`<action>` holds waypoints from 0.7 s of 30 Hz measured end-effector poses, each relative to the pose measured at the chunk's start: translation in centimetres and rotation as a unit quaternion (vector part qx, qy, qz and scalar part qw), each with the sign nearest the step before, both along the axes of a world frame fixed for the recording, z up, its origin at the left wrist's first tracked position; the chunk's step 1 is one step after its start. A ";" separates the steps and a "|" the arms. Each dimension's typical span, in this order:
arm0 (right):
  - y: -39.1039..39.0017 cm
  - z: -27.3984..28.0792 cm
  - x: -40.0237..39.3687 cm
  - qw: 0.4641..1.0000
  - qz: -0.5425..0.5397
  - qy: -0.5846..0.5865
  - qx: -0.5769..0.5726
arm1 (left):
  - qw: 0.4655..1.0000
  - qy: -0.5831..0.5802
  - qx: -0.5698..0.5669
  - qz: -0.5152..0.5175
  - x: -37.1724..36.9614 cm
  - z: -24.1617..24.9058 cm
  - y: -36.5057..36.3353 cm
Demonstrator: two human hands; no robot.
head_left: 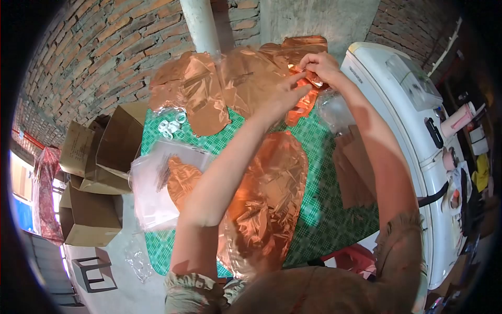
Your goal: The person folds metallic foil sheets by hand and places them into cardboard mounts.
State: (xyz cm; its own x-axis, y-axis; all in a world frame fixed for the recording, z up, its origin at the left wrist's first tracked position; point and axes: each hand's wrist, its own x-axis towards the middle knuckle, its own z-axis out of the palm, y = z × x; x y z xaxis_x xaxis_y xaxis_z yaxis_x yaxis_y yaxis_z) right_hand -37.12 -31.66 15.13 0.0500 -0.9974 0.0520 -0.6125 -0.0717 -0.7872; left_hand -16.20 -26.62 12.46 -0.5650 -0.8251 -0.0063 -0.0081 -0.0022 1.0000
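Note:
Several flat copper-coloured foil balloons lie over the green checked tablecloth (314,175). At the far right of the table my right hand (321,68) has its fingers curled and pinched on a shiny foil balloon (301,107), which is crumpled and partly hidden under both hands. Beside it my left hand (285,97) reaches in with fingers stretched out and apart, close to the same foil. A large wrinkled foil balloon (274,183) spreads below my forearms. Another foil balloon (204,94) hangs forward from the row at the back.
Clear plastic bags (151,178) and small white rings (170,126) lie at the left. Open cardboard boxes (94,209) stand left of the table. A white refrigerator (389,99) borders the right side. Clear plastic (334,110) and brown flat pieces (358,162) lie beside it.

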 end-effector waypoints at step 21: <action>1.4 -5.6 2.8 0.866 0.070 0.495 0.023 | 0.985 0.139 0.078 -0.063 1.1 2.5 -1.6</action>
